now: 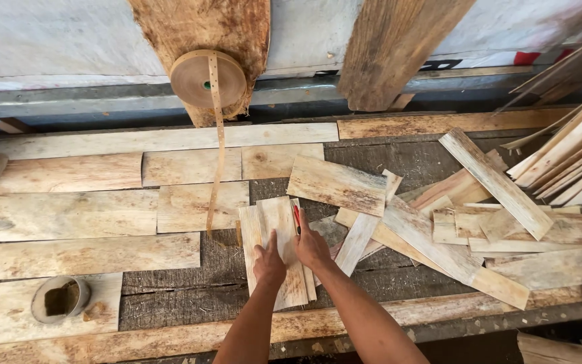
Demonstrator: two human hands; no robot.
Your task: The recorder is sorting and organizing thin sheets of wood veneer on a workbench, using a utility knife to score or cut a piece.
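Both forearms are stretched forward over the bench (170,340). A veneer strip (274,236) is pressed flat under the left hand (269,261); its long axis runs away from the body. A red pencil (297,219) is pinched by the right hand (312,246) along the strip's right edge.

Two hands (269,261) (311,247), two tape rolls (208,79) (60,298), one red-handled tool (297,218), and wood veneer sheets (75,214) too many to count.

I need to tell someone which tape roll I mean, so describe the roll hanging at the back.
Find the bark-edged slab leaning on the back wall. The brown tape roll hangs on its lower end, the only round disc up there, with one perforated strip trailing down over the laid veneer sheets.
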